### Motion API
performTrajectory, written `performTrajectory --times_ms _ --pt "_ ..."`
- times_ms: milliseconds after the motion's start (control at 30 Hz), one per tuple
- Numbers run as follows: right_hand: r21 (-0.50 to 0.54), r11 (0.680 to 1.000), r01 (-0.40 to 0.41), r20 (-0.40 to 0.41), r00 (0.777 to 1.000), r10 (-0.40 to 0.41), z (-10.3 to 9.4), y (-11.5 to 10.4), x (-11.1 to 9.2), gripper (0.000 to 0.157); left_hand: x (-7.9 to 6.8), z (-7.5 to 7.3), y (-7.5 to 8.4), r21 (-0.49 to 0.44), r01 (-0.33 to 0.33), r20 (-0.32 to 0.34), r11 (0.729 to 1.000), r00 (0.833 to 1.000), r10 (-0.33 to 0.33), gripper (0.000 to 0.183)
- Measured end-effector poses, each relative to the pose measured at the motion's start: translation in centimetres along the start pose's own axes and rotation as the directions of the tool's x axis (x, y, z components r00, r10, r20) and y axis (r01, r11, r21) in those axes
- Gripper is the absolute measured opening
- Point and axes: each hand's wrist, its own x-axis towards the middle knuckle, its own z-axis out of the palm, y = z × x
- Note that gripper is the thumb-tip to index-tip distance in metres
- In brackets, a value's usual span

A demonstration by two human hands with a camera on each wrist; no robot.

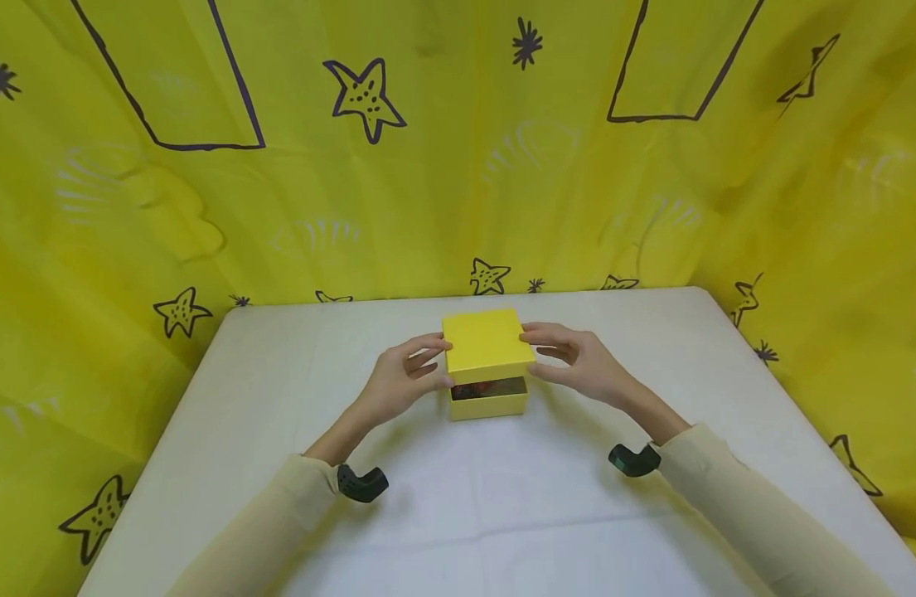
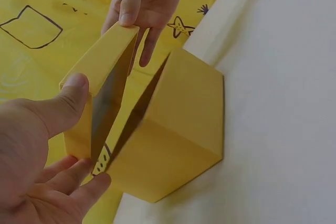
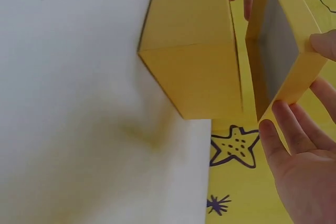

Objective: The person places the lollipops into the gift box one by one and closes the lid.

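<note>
A square yellow lid (image 1: pixel 487 340) is held just above a yellow box (image 1: pixel 489 406) that stands on the white table. My left hand (image 1: pixel 399 377) pinches the lid's left side between thumb and fingers. On the opposite side my right hand (image 1: pixel 580 361) grips the lid the same way. Through the gap at the front, something dark and reddish shows inside the box, too small to make out. Both wrist views show the lid (image 2: pixel 102 59) apart from the box (image 3: pixel 191 51), its pale inner face turned toward the opening.
White cloth covers the table (image 1: pixel 458 514), with a crease running across its front part. A yellow curtain (image 1: pixel 428 191) printed with stars and outlines hangs behind it and along both sides. A dark curved band (image 1: pixel 363 483) sits at each wrist.
</note>
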Motion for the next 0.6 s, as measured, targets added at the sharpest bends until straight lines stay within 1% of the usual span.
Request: performTrajectory --times_ms 167,333,500,600 --pt "0.052 0.999 -0.004 0.002 1.0 0.004 0.6 1.4 -0.6 0.048 -0.5 0.6 -1.0 0.032 -0.007 -0.018 0.999 1.0 0.008 0.047" --pt "0.104 0.994 0.01 0.009 1.0 -0.011 1.3 2.5 -1.1 0.05 -0.8 0.9 -1.6 0.045 -0.017 -0.016 0.999 1.0 0.018 0.047" --pt "0.115 0.993 0.028 0.005 1.0 -0.029 1.8 3.1 -1.2 0.05 -1.0 1.0 -2.3 0.033 -0.037 -0.016 0.999 0.999 0.037 0.049" --pt "0.115 0.993 0.024 0.001 1.0 -0.024 2.0 3.3 -1.2 0.049 -1.0 1.0 -2.5 0.023 -0.037 -0.01 0.999 0.999 0.037 0.049"
